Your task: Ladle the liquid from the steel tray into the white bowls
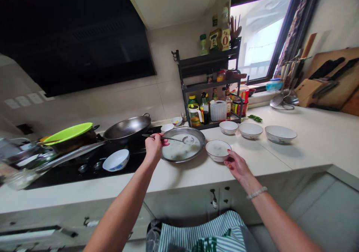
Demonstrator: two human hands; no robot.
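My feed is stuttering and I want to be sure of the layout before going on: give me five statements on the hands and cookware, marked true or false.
1. The left hand holds a ladle, its head within the rim of a metal basin. True.
2. Both hands are on the ladle. False: the right hand holds the edge of a small bowl.
3. Three more bowls stand farther right on the counter. True.
4. A wok sits to the left of the metal basin. True.
5. Both wrists are bare. False: a bracelet circles the right wrist.
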